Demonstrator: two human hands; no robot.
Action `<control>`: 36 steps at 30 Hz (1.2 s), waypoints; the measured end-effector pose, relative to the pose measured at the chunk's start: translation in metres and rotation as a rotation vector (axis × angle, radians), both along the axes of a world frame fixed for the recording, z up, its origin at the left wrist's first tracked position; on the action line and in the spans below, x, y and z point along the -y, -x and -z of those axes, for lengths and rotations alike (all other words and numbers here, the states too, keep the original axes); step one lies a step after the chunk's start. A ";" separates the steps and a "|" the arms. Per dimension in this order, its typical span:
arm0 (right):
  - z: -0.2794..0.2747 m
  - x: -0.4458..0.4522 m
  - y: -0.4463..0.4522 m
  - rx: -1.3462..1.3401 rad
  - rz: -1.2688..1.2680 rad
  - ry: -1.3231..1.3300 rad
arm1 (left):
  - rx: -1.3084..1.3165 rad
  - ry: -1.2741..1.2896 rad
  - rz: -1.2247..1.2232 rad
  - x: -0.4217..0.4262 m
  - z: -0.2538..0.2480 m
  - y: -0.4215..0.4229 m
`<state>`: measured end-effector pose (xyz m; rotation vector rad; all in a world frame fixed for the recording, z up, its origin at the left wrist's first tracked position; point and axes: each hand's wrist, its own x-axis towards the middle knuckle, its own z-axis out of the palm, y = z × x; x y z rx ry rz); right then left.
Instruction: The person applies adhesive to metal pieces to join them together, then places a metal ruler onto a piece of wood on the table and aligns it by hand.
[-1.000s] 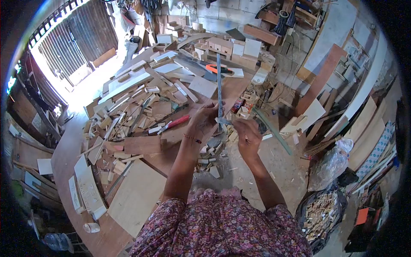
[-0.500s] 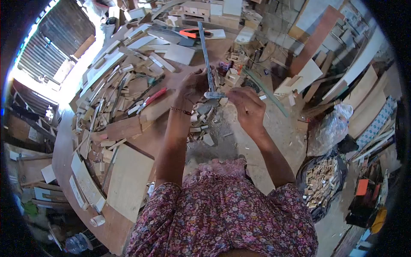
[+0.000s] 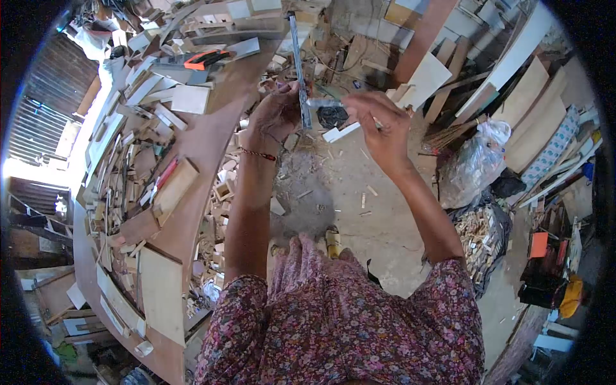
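Note:
A long, worn grey metal bar with a short pale arm across it, which looks like a bar clamp, stands out in front of me. My left hand, with a beaded bracelet at the wrist, is closed around the bar near its lower part. On the other side, my right hand pinches the outer end of the short arm. The fingers hide just what they grip there. Below both hands lies the dusty floor with wood scraps.
A curved wooden table on the left bears heaped wood offcuts, a handsaw with an orange handle and a pale board. Boards lean at the right. A clear plastic bag sits above a dark sack of wood bits.
My view has swung right and down, showing more floor and my feet. Both hands still hold the clamp; the bar's lower end now reaches below the short arm.

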<state>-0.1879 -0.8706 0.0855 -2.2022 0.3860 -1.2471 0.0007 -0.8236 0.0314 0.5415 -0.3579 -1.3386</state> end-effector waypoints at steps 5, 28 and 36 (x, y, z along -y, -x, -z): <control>0.012 0.014 0.016 -0.035 -0.087 -0.044 | -0.068 0.108 0.054 0.017 0.014 0.013; 0.016 -0.064 -0.040 -0.058 -0.380 0.257 | -0.011 -0.053 -0.332 -0.129 -0.015 0.004; -0.001 -0.119 -0.091 0.102 -0.471 0.180 | 0.003 -0.048 -0.537 -0.201 -0.013 -0.039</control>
